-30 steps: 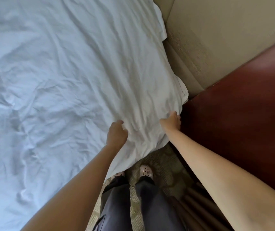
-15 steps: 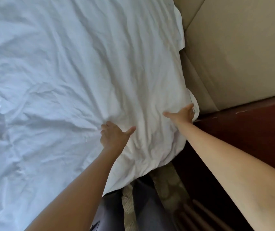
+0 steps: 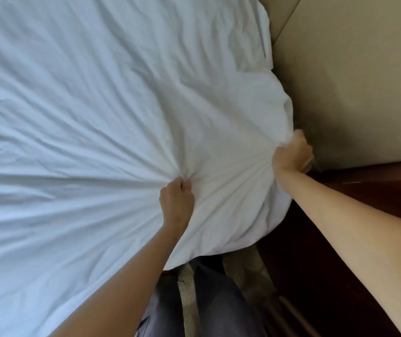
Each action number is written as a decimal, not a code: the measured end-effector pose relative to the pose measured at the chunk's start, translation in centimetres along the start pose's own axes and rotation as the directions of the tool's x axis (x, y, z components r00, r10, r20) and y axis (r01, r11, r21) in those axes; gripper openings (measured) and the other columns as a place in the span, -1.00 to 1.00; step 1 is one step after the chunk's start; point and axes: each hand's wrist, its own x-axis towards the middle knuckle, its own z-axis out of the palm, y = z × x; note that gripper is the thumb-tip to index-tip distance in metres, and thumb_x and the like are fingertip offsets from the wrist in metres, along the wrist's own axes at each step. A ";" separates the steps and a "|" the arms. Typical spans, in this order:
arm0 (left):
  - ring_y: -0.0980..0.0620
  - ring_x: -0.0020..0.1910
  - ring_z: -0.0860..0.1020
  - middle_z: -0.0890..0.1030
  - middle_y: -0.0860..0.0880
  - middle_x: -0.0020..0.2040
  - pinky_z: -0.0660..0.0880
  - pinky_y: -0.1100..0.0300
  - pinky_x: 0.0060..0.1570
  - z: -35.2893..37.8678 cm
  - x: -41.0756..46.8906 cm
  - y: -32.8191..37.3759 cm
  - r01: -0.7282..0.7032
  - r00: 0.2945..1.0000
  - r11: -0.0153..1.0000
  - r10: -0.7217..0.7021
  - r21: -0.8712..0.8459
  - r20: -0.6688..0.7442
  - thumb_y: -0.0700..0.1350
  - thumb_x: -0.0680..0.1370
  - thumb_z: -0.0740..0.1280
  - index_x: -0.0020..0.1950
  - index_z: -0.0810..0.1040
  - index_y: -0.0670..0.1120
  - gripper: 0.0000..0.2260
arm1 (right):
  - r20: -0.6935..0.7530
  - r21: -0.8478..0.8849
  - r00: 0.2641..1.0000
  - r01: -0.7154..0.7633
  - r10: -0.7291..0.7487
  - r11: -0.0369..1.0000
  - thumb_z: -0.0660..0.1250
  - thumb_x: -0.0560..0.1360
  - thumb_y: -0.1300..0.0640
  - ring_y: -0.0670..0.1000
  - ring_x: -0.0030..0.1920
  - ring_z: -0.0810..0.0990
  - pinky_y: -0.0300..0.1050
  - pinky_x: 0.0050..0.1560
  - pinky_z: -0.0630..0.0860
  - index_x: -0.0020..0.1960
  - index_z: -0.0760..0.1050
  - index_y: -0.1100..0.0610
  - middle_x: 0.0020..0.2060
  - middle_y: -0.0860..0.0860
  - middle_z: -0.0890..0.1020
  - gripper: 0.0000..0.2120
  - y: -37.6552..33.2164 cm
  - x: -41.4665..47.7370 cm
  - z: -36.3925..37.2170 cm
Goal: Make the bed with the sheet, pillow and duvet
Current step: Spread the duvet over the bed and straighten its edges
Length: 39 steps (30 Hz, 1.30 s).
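Observation:
A white sheet (image 3: pixel 92 113) covers the bed and fills most of the view, with folds radiating out from my fists. My left hand (image 3: pixel 176 199) is closed on a bunch of the sheet near the bed's near edge. My right hand (image 3: pixel 292 156) grips the sheet at the bed's corner, close against the beige headboard. The cloth between my hands is pulled taut. No pillow or duvet can be seen apart from this white cloth.
A beige padded headboard (image 3: pixel 355 76) rises on the right. A dark red wooden surface (image 3: pixel 365 190) lies beside the bed under my right forearm. My legs in dark trousers (image 3: pixel 209 300) stand on patterned carpet at the bed's edge.
Both hands were open and flat on the sheet half a second ago; now both are clenched on it, and the cloth is drawn into tight radiating folds. The view has moved closer.

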 end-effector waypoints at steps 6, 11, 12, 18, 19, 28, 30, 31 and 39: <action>-0.08 -0.39 0.33 0.33 -0.07 -0.45 0.26 0.11 -0.31 0.6 2.4 -1.1 0.016 0.998 0.998 -0.020 0.066 0.067 -0.25 0.58 0.14 -0.42 0.16 -0.14 -0.63 | -0.075 -0.076 0.982 -0.180 0.174 0.981 0.08 0.54 0.39 0.23 0.29 0.39 0.09 0.20 0.35 0.27 0.31 0.28 0.27 0.22 0.43 -0.70 -0.1 1.4 1.0; -0.16 -0.13 0.55 0.62 -0.22 -0.17 0.43 0.08 -0.12 1.6 2.8 -4.1 0.040 0.983 0.998 -0.046 0.037 0.180 -0.24 0.56 0.14 -0.28 0.43 -0.19 -0.78 | -0.012 -0.278 0.996 0.078 -0.085 0.957 0.19 0.49 0.35 0.21 0.43 0.18 0.05 0.38 0.19 0.46 0.11 0.24 0.43 0.22 0.21 -0.44 -0.1 1.4 1.7; -0.11 -0.13 0.54 0.62 -0.17 -0.16 0.41 0.15 -0.14 1.9 2.1 -4.5 0.030 0.971 0.999 -0.037 0.034 0.238 -0.27 0.55 0.13 -0.23 0.48 -0.18 -0.79 | 0.023 -0.292 0.974 0.221 -0.224 0.931 0.19 0.48 0.35 0.20 0.47 0.12 0.05 0.43 0.13 0.49 0.07 0.22 0.46 0.23 0.16 -0.38 -0.3 0.4 1.9; 0.00 -0.03 0.50 0.55 -0.05 -0.05 0.39 0.29 -0.10 1.4 -3.1 -8.4 0.082 0.792 0.995 -0.097 0.052 0.603 -0.29 0.58 0.11 0.01 0.57 -0.12 -0.75 | 0.534 -0.178 0.548 0.817 -0.644 0.548 0.06 0.61 0.10 0.12 0.54 -0.16 0.17 0.46 -0.08 0.54 -0.03 -0.07 0.54 0.07 -0.14 -0.46 -3.2 -8.5 5.4; -0.01 -0.01 0.51 0.56 -0.06 -0.03 0.37 0.29 -0.06 0.9 -3.7 -9.0 0.071 0.808 0.996 -0.087 0.051 0.583 -0.27 0.58 0.12 0.04 0.58 -0.13 -0.76 | 0.613 -0.150 0.473 0.856 -0.633 0.494 0.01 0.63 0.07 0.10 0.54 -0.18 0.17 0.47 -0.10 0.54 -0.06 -0.09 0.54 0.04 -0.16 -0.49 -3.2 -9.8 6.0; -0.20 0.51 0.08 0.11 -0.20 0.52 0.02 -0.07 0.47 -7.8 -3.3 -13.5 -0.320 0.937 0.831 0.347 0.455 0.024 -0.34 0.54 0.14 0.51 0.17 -0.12 -0.46 | 0.743 -0.512 0.658 0.441 0.122 0.737 0.04 0.61 0.06 0.18 0.51 0.03 0.19 0.49 -0.08 0.51 -0.39 0.00 0.52 0.18 -0.07 -0.31 3.3 -13.5 5.6; -0.16 0.54 -0.16 -0.15 -0.14 0.56 -0.18 -0.11 0.46 -8.9 -3.4 -15.6 -0.287 0.955 0.768 0.275 0.573 0.109 -0.23 0.60 0.09 0.55 -0.06 -0.03 -0.44 | 0.709 -0.498 0.682 0.301 0.181 0.814 0.07 0.60 0.04 0.21 0.40 0.26 0.16 0.46 0.09 0.52 -0.33 0.09 0.45 0.21 0.21 -0.30 3.1 -14.6 5.1; -0.15 0.53 -0.21 -0.21 -0.12 0.55 -0.20 -0.12 0.46 -9.3 -3.7 -16.6 -0.301 0.953 0.735 0.254 0.608 0.165 -0.20 0.62 0.07 0.55 -0.11 -0.01 -0.44 | 0.677 -0.458 0.725 0.285 0.123 0.842 0.08 0.59 0.08 0.21 0.37 0.30 0.14 0.43 0.15 0.53 -0.28 0.12 0.42 0.21 0.25 -0.32 2.7 -15.4 5.0; -0.19 0.36 0.35 0.25 -0.16 0.48 0.37 0.06 0.20 -8.6 -9.2 -24.7 -0.404 0.710 0.701 -0.165 0.588 0.684 -0.23 0.59 0.03 0.39 0.36 -0.09 -0.62 | 0.672 -0.171 0.484 0.838 -0.560 0.518 0.05 0.62 0.14 0.12 0.53 -0.19 0.15 0.48 0.00 0.53 -0.18 -0.10 0.52 0.07 -0.26 -0.40 -2.0 -22.8 9.8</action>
